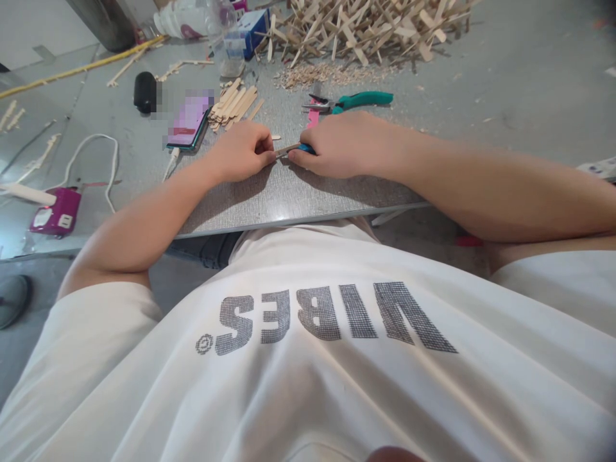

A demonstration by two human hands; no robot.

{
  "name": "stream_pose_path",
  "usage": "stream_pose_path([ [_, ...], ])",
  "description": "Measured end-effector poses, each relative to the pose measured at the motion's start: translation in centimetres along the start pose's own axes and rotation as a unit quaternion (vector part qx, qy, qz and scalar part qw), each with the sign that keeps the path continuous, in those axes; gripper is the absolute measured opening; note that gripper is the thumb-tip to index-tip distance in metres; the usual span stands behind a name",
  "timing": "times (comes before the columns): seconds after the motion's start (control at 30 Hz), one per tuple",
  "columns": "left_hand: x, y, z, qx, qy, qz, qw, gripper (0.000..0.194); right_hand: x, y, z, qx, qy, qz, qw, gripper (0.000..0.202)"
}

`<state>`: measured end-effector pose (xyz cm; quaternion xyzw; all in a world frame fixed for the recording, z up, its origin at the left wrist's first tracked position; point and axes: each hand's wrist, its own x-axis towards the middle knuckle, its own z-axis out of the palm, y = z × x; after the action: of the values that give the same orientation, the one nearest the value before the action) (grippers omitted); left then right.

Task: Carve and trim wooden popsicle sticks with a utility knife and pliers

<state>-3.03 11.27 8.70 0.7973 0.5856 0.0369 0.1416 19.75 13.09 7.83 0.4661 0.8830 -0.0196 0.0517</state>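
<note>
Tool (pixel 307 148) with a blue grip is held in the right hand (pixel 339 146), whose thumb and fingers are closed on it. A narrow strip (pixel 283 153) is pinched between thumb and fingers of the left hand (pixel 243 153) and is located between both hands, over the near part of the worktop (pixel 279 200). The junction of strip and tool cannot be distinguished. Pliers (pixel 363 99) with teal handles are placed beyond the right hand. Flat wooden sticks (pixel 235 104) are stacked loosely beyond the left hand, just beside a phone (pixel 190 125). Wood chips (pixel 312 76) are scattered before a heap of crossed sticks (pixel 360 29).
</note>
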Motion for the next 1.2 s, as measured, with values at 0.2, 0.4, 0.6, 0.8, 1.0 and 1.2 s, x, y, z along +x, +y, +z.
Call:
stream_pose_path([
  [0.2,-0.2,0.1,-0.1,0.007,-0.014,-0.005,1.0,0.051,-0.2,-0.1,0.1,-0.003,0.004,-0.013,1.0,0.065],
  [0.4,0.3,-0.5,0.4,0.009,0.015,0.022,1.0,0.037,-0.3,-0.3,-0.1,-0.03,-0.007,-0.012,0.999,0.069],
  [0.6,-0.3,-0.1,0.0,0.012,0.002,0.01,1.0,0.04,-0.3,-0.2,-0.4,-0.039,-0.005,-0.02,0.999,0.069],
  [0.8,0.0,-0.5,0.5,0.021,0.027,0.009,0.999,0.036,-0.2,-0.2,-0.4,-0.045,-0.006,-0.023,0.999,0.07],
  [1.0,-0.1,-0.6,0.2,0.015,0.016,0.019,1.0,0.036,-0.1,-0.1,-0.3,-0.042,-0.002,-0.024,0.999,0.069],
  [1.2,-0.2,0.0,-0.1,0.031,0.034,0.021,0.999,0.02,0.0,-0.1,0.1,-0.034,0.016,-0.026,0.999,0.069],
])
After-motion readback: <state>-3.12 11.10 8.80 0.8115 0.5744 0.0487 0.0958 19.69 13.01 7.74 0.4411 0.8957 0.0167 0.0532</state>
